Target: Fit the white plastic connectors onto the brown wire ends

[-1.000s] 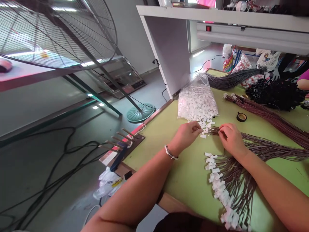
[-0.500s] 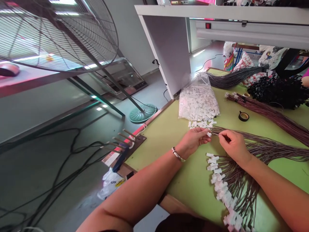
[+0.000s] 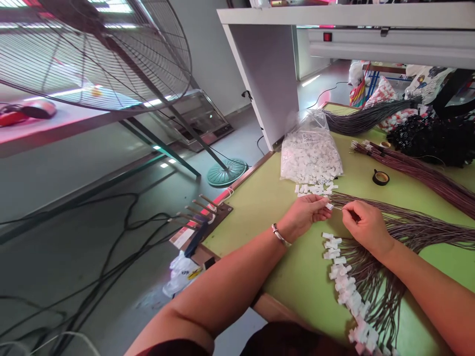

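Between thumb and fingers, my left hand [image 3: 309, 210] pinches a small white plastic connector housing [image 3: 329, 206]. My right hand [image 3: 365, 225] is closed on a thin wire [image 3: 338, 208], whose end meets the housing or lies just short of it; I cannot tell which. Behind the hands lies a bundle of loose dark wires [image 3: 408, 217]. Nearer to me, a row of white housings [image 3: 345, 287] fitted on brown wires [image 3: 374, 282] runs down the green table [image 3: 297, 291]. Several loose housings [image 3: 315, 189] lie just beyond my left hand, before a clear bag [image 3: 310, 151] full of them.
A roll of black tape [image 3: 380, 177] and a reddish-brown wire bundle [image 3: 415, 168] lie at the right, with a black heap [image 3: 430, 141] behind. A pegged bracket [image 3: 211, 215] sits on the table's left edge. A large fan [image 3: 111, 54] stands at the left.
The whole view has shifted slightly, so everything appears a little further right. Both hands keep their holds on the housing and the wire, with hardly any movement between them.
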